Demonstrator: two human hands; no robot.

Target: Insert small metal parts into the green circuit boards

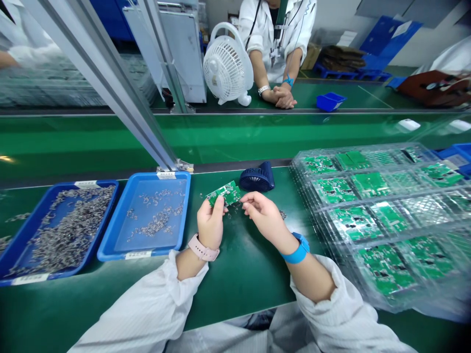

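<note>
A green circuit board (230,192) is gripped between the thumb and fingers of my left hand (211,223), tilted above the green bench. Close to the board's right end, my right hand (263,213) has thumb and index finger pinched together. Whatever sits between those fingertips is too small to make out. Several small metal parts (237,208) lie on the bench under and around the board. More of them show just beyond my right hand. Behind the board lies a dark blue handheld fan (256,177).
At left, a light blue tray (110,247) and a darker blue tray (112,196) hold small metal parts. Clear plastic trays (312,215) with circuit boards stand at right. A metal post (147,130) rises behind. Across the bench are a white fan (224,68), a blue bin (330,102) and a person's folded hands.
</note>
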